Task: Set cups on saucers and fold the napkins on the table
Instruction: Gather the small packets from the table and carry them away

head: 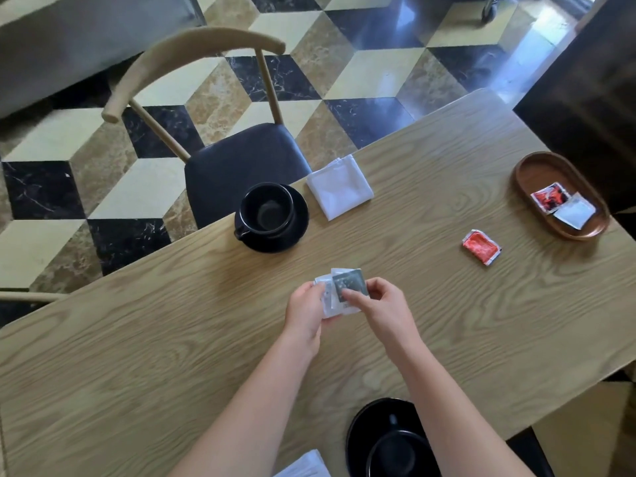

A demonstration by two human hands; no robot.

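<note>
White and grey sachets (340, 292) are pinched at frame centre by left hand (304, 313) and right hand (382, 309); slippage is risked. Folded napkin (339, 187) lies above, beside cup (266, 210).

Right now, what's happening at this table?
A person's left hand and right hand together hold a few small packets above the wooden table. Two black cups already sit on saucers, far and near. A folded white napkin lies beside the far cup.
</note>
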